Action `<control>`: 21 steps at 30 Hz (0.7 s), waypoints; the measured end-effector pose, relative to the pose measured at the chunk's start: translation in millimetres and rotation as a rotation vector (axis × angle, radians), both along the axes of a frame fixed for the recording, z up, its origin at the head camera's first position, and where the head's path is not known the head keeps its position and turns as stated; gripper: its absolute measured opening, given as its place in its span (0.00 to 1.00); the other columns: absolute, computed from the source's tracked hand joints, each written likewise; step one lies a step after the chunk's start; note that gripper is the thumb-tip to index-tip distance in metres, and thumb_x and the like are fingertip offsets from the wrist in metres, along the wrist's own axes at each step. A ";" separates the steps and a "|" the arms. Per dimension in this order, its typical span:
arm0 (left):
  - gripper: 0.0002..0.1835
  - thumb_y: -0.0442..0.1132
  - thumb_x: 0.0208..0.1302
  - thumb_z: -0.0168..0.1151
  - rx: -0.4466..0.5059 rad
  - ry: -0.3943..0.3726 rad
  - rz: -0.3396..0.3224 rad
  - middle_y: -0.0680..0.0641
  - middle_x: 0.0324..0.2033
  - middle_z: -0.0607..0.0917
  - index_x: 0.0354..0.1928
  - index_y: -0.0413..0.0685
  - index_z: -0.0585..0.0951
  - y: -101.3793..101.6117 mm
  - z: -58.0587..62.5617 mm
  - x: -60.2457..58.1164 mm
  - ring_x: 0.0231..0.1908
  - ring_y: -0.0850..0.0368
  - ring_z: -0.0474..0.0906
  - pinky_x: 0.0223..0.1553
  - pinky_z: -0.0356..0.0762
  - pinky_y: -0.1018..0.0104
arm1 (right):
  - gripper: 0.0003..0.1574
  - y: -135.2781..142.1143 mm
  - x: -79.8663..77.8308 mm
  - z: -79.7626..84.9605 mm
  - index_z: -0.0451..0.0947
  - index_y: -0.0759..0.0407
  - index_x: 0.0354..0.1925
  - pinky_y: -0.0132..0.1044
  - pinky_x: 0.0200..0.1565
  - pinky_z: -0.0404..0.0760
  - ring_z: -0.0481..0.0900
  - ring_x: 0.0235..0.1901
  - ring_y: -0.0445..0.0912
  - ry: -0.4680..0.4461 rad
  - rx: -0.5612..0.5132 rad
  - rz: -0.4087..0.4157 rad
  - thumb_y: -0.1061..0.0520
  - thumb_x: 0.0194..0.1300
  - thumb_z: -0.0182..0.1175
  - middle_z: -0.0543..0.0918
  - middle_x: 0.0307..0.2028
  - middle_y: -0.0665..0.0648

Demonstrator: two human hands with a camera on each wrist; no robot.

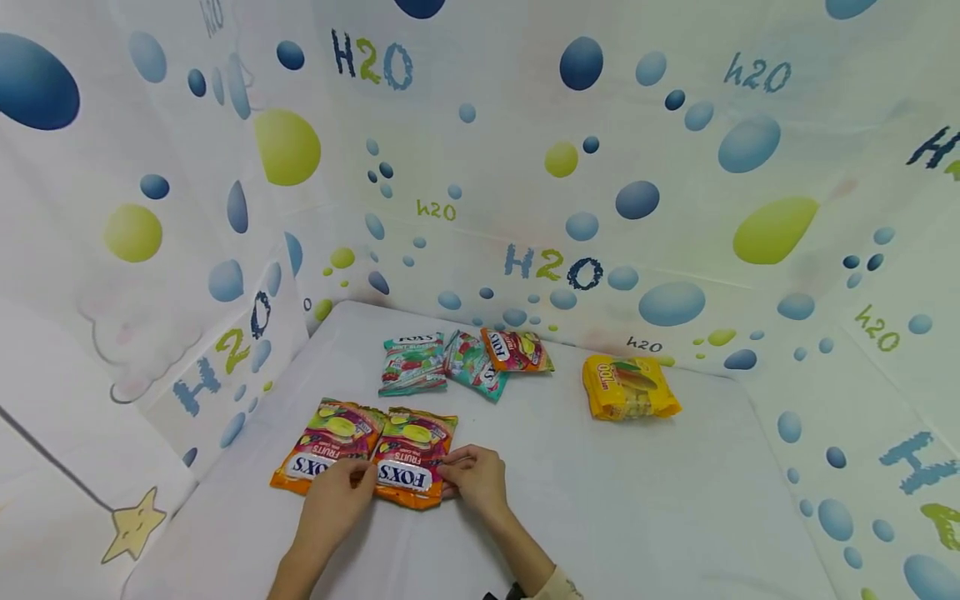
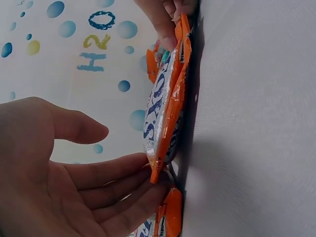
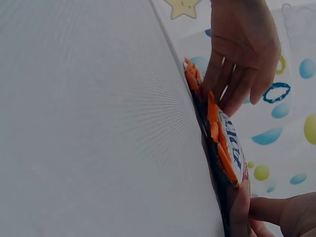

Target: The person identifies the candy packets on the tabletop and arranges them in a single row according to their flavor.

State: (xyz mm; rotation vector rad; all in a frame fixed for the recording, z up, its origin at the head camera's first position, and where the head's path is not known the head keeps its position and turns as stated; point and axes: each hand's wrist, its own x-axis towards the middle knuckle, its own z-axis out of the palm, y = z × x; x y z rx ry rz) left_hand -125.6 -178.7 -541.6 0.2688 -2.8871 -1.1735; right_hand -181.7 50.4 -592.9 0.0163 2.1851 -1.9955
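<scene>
Two orange-red Fox's Fruits candy bags lie side by side at the front left, print upside down in the head view. One is the left candy bag [image 1: 335, 435], the other the right candy bag [image 1: 412, 454]. My left hand [image 1: 337, 502] reaches in where they meet. Its fingers [image 2: 116, 175] are extended and touch the right bag's lower corner, thumb held apart. At the opposite edge of that bag, my right hand [image 1: 480, 483] pinches the side between thumb and fingers [image 3: 240, 207]. My left hand covers part of the left bag's lower edge.
Behind them, two green Fox's bags, the left one [image 1: 414, 364] and the tilted one [image 1: 474, 367], lie near the back wall. A smaller orange Fox's bag [image 1: 517, 350] overlaps the tilted one. Further right is a yellow pack [image 1: 628, 388]. Patterned sheets [image 1: 510, 167] surround the white table [image 1: 600, 500].
</scene>
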 end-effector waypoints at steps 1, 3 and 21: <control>0.20 0.47 0.73 0.62 -0.014 0.003 -0.006 0.42 0.44 0.89 0.52 0.35 0.87 0.4 -0.2 -0.3 0.49 0.41 0.84 0.53 0.80 0.41 | 0.07 0.1 -0.1 0.0 0.86 0.63 0.39 0.41 0.26 0.87 0.88 0.20 0.49 0.003 0.001 0.001 0.63 0.62 0.74 0.90 0.26 0.57; 0.20 0.46 0.72 0.62 -0.037 0.006 -0.020 0.43 0.43 0.89 0.51 0.36 0.87 0.9 -0.5 -1.3 0.48 0.41 0.85 0.52 0.80 0.40 | 0.07 0.4 0.0 -0.3 0.86 0.63 0.39 0.41 0.26 0.87 0.88 0.20 0.48 0.008 0.002 0.003 0.63 0.62 0.74 0.90 0.27 0.57; 0.22 0.48 0.73 0.62 -0.058 -0.102 -0.085 0.47 0.38 0.89 0.52 0.34 0.87 -3.0 14.0 -13.9 0.36 0.54 0.81 0.43 0.85 0.50 | 0.14 17.9 -16.4 4.5 0.82 0.62 0.39 0.39 0.24 0.86 0.87 0.19 0.48 -0.104 0.078 0.225 0.52 0.68 0.71 0.88 0.24 0.59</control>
